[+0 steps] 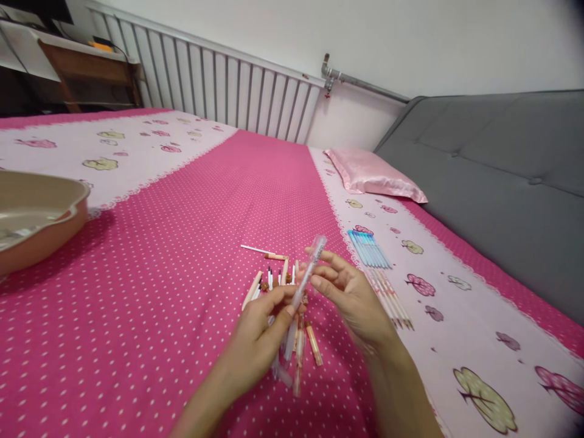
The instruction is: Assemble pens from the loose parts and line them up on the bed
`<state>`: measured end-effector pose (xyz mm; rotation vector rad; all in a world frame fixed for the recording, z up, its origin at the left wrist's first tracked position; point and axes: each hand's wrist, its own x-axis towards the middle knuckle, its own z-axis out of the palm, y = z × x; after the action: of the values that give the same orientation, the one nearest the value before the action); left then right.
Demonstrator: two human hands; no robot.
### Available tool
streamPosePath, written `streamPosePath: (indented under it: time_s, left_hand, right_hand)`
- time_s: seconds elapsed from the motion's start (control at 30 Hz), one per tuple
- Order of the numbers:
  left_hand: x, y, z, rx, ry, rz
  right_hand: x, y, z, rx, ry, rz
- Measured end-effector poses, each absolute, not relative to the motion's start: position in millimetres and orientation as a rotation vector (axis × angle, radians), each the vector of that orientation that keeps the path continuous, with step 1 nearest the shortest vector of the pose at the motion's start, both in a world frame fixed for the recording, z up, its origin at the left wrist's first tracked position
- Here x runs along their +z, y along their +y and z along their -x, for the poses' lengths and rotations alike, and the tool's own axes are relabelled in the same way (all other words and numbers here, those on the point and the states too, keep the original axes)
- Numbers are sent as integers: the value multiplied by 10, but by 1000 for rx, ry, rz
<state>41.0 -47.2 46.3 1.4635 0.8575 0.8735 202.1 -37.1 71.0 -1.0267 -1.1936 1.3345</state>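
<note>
A slim clear-and-white pen is tilted up, its lower end pinched between the thumb and fingers of my left hand. To its right is my right hand, with thumb and fingers apart and the index fingertip passing behind the pen's upper part. Whether that fingertip touches the pen I cannot tell. Below and behind my hands lies a loose heap of pens, among them a peach-coloured pen, a brown-and-clear pen and a thin white pen. My left hand hides part of the heap.
Blue pens lie in a row on the right, with a row of pink-and-white pens nearer me. A pink basin stands at left on the polka-dot bedspread. Farther off are a pink pillow, grey headboard and radiator.
</note>
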Motion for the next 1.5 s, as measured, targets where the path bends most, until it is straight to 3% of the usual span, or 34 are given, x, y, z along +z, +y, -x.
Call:
streamPosePath:
  time_s: [0.73, 1.07, 1.5]
  left_hand:
    - [449, -484, -424, 873, 866, -1487]
    - [455, -466, -394, 848, 806, -1460]
    - [438, -482, -406, 865, 814, -1469]
  right_hand:
    - [669, -364, -1989, 1228, -1225, 1098]
    - [764, -404, -2041, 1479, -1241, 891]
    - [711, -373, -2015, 1254, -1227, 1104]
